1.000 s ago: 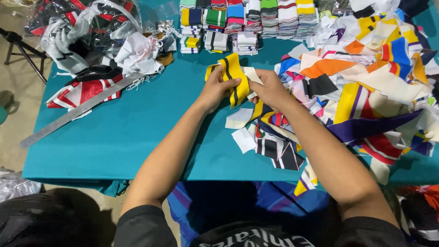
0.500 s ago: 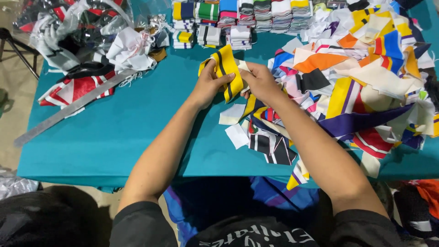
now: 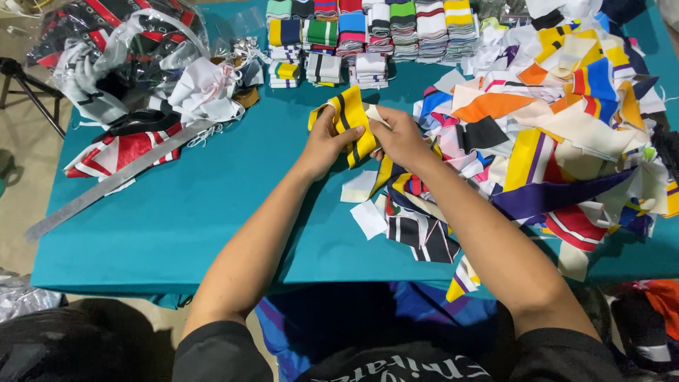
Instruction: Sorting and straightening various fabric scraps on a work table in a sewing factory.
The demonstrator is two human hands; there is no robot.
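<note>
Both hands hold one piece of yellow knit ribbing with dark stripes (image 3: 351, 120) just above the teal table (image 3: 212, 205). My left hand (image 3: 327, 141) pinches its left side, thumb on top. My right hand (image 3: 400, 138) grips its right edge, where a white layer shows. The piece is folded and its lower end hangs down between my hands toward more striped pieces (image 3: 417, 212) lying under my right forearm.
A big loose heap of coloured fabric scraps (image 3: 566, 120) fills the right side. Neat stacks of folded striped pieces (image 3: 368, 35) line the far edge. At the left lie a long metal ruler (image 3: 120, 180) and clear plastic bags of fabric (image 3: 120, 64).
My hands have stayed on the yellow striped piece, folding it a little tighter. The view has shifted slightly; nothing else on the table moved.
</note>
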